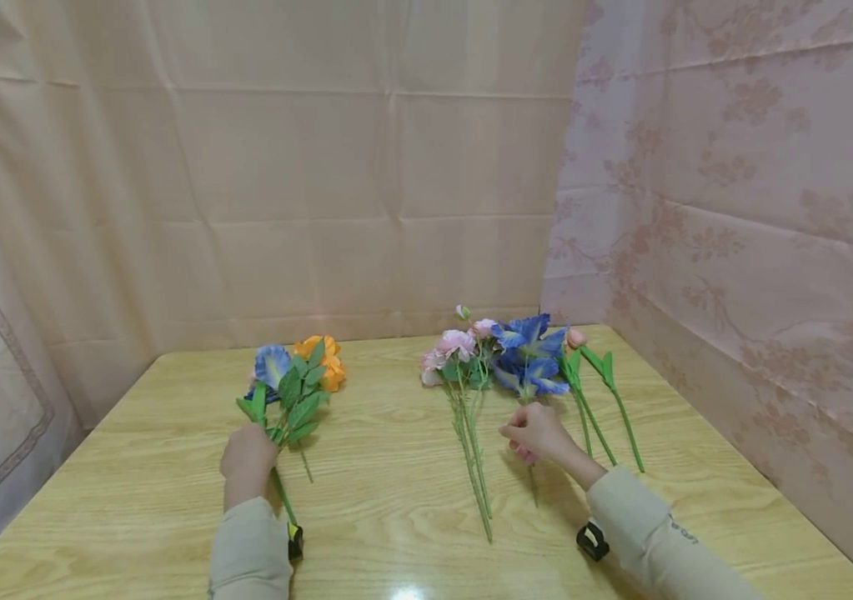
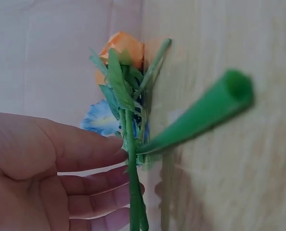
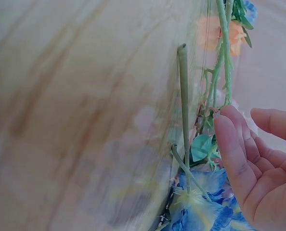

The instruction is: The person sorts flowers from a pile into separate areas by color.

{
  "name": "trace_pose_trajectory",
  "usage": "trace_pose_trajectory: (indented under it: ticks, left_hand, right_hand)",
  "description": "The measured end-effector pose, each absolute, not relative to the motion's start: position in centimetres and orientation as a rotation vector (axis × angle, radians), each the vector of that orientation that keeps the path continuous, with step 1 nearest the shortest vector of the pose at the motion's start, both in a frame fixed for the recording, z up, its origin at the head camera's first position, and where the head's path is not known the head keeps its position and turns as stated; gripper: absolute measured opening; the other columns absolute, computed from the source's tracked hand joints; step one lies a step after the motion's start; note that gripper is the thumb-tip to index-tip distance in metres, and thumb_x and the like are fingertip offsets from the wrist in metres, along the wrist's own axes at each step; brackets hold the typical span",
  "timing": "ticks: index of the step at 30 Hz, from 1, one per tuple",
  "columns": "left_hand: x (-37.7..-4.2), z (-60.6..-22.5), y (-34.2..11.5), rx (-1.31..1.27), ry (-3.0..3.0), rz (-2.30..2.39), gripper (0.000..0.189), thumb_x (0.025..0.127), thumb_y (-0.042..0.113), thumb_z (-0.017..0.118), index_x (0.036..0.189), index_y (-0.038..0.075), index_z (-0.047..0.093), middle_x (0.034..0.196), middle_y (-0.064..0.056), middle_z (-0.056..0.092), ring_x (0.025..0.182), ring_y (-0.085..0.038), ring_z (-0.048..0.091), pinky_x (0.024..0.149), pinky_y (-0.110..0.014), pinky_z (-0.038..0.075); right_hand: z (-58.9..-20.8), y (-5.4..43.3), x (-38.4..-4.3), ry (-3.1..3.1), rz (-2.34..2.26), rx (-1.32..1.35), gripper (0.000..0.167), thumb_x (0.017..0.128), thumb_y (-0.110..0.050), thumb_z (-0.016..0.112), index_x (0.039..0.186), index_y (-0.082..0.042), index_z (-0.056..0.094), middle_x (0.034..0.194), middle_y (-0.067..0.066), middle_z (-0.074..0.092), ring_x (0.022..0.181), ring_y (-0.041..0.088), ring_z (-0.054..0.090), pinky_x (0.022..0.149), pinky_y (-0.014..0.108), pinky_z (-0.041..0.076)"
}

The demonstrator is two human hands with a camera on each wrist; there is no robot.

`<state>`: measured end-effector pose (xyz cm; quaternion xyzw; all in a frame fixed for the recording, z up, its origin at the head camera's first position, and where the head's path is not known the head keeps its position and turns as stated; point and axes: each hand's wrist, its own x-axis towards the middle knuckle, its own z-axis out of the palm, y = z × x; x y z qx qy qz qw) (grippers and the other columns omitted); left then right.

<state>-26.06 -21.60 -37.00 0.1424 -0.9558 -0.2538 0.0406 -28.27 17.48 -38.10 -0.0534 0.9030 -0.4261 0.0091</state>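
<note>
My left hand pinches green stems between thumb and fingers at the table's left. Beyond the hand are an orange flower, a blue flower and green leaves. One thick green stem end juts toward the left wrist camera. My right hand hovers by the stems of large blue flowers. Its fingers are loosely bent with the thumb apart, and nothing is between them. Two thin stem ends show beside this hand in the right wrist view.
Pink flowers with long stems lie left of the blue ones. On their right are green-stemmed flowers, one with a peach bud. The wooden table meets a beige curtain behind and a patterned cloth at right.
</note>
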Motion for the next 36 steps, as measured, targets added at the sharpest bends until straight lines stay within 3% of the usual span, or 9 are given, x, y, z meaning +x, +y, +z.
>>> trace_pose_trajectory:
  ticks: [9,21,36]
  left_hand:
    - [-26.3,-37.8,-22.0,0.521,-2.950,-0.794,0.025,0.084,0.003,0.043,0.097,-0.016,0.054,0.099,-0.035,0.053,0.086,-0.042,0.056,0.063,-0.050,0.046]
    - [-26.1,-37.4,-21.8,0.581,-2.946,-0.750,0.028,0.083,0.008,0.046,0.097,-0.015,0.055,0.098,-0.034,0.054,0.087,-0.042,0.055,0.063,-0.047,0.046]
    - [-26.1,-36.7,-21.8,0.522,-2.801,-0.726,0.016,0.079,0.004,0.049,0.076,-0.011,0.055,0.077,-0.029,0.056,0.070,-0.040,0.057,0.049,-0.041,0.045]
  right_hand:
    - [-38.1,17.5,-28.2,2.826,-1.327,-0.188,0.016,0.082,-0.008,0.062,0.071,0.003,0.061,0.055,0.009,0.058,0.040,0.015,0.053,0.042,0.032,0.048]
    - [-38.0,17.5,-28.2,2.828,-1.298,-0.217,0.016,0.083,-0.009,0.062,0.071,0.002,0.063,0.056,0.009,0.058,0.041,0.014,0.053,0.042,0.032,0.048]
    - [-38.1,17.5,-28.2,2.812,-1.315,-0.241,0.017,0.083,-0.010,0.062,0.072,0.003,0.063,0.056,0.008,0.058,0.041,0.014,0.054,0.042,0.031,0.048]
